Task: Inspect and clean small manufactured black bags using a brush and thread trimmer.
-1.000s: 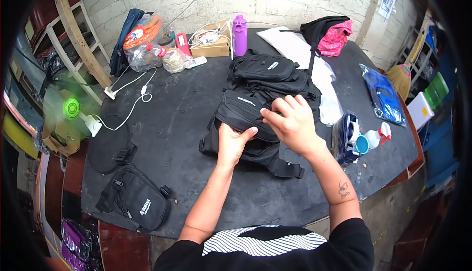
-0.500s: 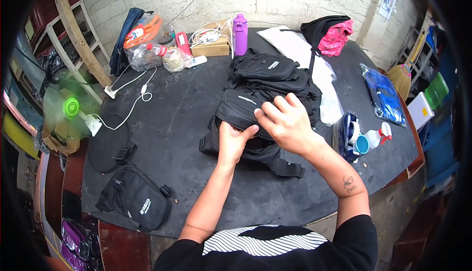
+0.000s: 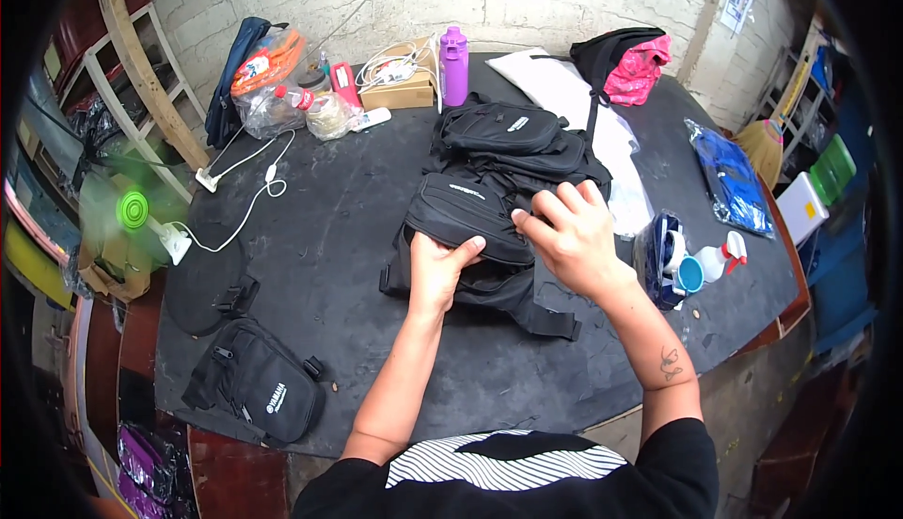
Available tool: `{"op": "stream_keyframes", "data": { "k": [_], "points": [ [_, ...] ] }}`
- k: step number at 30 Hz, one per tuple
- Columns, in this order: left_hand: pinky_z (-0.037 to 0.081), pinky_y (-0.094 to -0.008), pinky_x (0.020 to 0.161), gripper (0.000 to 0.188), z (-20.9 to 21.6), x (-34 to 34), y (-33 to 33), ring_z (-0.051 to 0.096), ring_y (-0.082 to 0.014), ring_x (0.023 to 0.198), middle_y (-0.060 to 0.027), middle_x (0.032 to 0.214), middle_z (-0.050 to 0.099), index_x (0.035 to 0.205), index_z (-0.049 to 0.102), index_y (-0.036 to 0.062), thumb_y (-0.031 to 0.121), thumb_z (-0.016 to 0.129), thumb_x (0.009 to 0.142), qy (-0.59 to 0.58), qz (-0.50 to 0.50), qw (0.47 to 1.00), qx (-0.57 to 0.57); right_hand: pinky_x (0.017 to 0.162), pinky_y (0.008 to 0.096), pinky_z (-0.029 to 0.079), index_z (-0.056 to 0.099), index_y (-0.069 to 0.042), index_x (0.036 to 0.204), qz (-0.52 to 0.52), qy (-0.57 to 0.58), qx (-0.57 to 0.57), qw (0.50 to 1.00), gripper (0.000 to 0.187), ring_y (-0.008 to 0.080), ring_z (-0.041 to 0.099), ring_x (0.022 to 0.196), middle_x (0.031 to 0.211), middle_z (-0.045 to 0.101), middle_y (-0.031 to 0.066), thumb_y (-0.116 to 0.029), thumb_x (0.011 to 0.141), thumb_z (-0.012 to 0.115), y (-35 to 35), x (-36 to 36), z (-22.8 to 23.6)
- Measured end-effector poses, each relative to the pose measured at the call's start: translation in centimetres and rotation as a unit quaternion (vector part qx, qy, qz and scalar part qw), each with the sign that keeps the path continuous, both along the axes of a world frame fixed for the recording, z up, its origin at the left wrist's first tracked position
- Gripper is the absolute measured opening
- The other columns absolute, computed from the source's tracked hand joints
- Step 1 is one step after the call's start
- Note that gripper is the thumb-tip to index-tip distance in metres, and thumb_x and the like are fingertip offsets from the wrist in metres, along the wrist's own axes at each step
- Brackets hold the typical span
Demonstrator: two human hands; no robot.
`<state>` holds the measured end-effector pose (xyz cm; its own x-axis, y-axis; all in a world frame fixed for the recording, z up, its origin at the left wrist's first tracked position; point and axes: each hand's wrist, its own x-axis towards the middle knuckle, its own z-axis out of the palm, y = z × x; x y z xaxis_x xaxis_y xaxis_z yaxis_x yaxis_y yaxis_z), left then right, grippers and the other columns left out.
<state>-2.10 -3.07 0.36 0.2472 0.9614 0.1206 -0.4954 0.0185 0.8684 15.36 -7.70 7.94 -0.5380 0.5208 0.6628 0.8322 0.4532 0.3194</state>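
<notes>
A small black zippered bag with pale lettering lies at the middle of the table. My left hand grips its near edge, thumb on top and fingers hidden under or inside the fabric. At the bag's right end my right hand is closed in a pinch; whatever sits between thumb and forefinger is too small to make out. Black straps trail out below the bag. Just behind it rest more black bags. Another black bag with white print is at the table's near left corner.
White packaging and a pink-and-black bag lie at the back right. A purple bottle stands behind the bags. A spray bottle is at the right, a running fan off the left edge, with a white cable nearby.
My right hand has moved slightly to the right along the bag's end, still pinched. The left hand keeps its grip, and the bag's top panel now looks flatter and more exposed.
</notes>
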Motion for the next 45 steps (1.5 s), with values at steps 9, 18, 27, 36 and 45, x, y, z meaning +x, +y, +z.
{"op": "stream_keyframes", "data": {
  "k": [9, 18, 27, 36, 45],
  "points": [
    [0.055, -0.0246, 0.066, 0.039, -0.5, 0.6, 0.1, 0.062, -0.0134, 0.083, -0.0079, 0.098, 0.061, 0.11, 0.05, -0.0003, -0.007, 0.066, 0.075, -0.005, -0.009, 1.0, 0.011, 0.063, 0.0321, 0.035, 0.063, -0.008, 0.083, 0.01, -0.026, 0.005, 1.0, 0.021, 0.0178, 0.045, 0.069, 0.075, 0.047, 0.001, -0.017, 0.065, 0.06, 0.6, -1.6, 0.2],
    [0.046, -0.0309, 0.089, 0.037, -0.7, 0.2, 0.4, 0.057, -0.0187, 0.1, -0.0105, 0.113, 0.057, 0.118, 0.049, -0.0022, 0.008, 0.062, 0.085, -0.127, -0.02, 0.991, -0.035, 0.068, 0.0329, 0.039, 0.06, -0.007, 0.097, -0.061, 0.253, -0.131, 0.957, 0.028, 0.0224, 0.049, 0.077, 0.082, 0.048, 0.007, -0.022, 0.075, 0.068, -0.4, 1.4, -1.9],
    [0.043, -0.033, 0.094, 0.027, -1.7, 0.8, 0.0, 0.056, -0.0194, 0.104, -0.0118, 0.11, 0.061, 0.112, 0.056, -0.0031, 0.014, 0.052, 0.092, -0.11, -0.033, 0.993, -0.013, 0.065, 0.0253, 0.042, 0.06, -0.004, 0.105, 0.027, 0.494, -0.239, 0.836, 0.037, 0.0108, 0.048, 0.07, 0.086, 0.048, 0.0039, -0.016, 0.073, 0.073, -0.2, -2.4, -5.0],
    [0.044, -0.0257, 0.088, 0.037, 0.0, 1.6, -1.2, 0.056, -0.0122, 0.095, -0.0074, 0.105, 0.059, 0.112, 0.05, -0.0026, -0.009, 0.061, 0.078, -0.033, -0.015, 0.998, 0.046, 0.067, 0.0345, 0.034, 0.066, -0.012, 0.082, -0.067, 0.19, -0.022, 0.979, 0.013, 0.021, 0.045, 0.073, 0.071, 0.051, -0.0004, -0.014, 0.07, 0.069, -0.6, -2.4, -0.4],
    [0.046, -0.0248, 0.083, 0.032, 0.3, 2.0, -1.6, 0.057, -0.0101, 0.091, -0.0069, 0.101, 0.061, 0.107, 0.052, -0.0026, -0.011, 0.059, 0.077, -0.008, -0.007, 0.998, 0.065, 0.065, 0.0346, 0.035, 0.063, -0.012, 0.078, -0.063, 0.071, 0.005, 0.995, 0.016, 0.0198, 0.045, 0.07, 0.068, 0.047, -0.0004, -0.017, 0.065, 0.07, -0.2, -2.7, 0.7]
  ]
}}
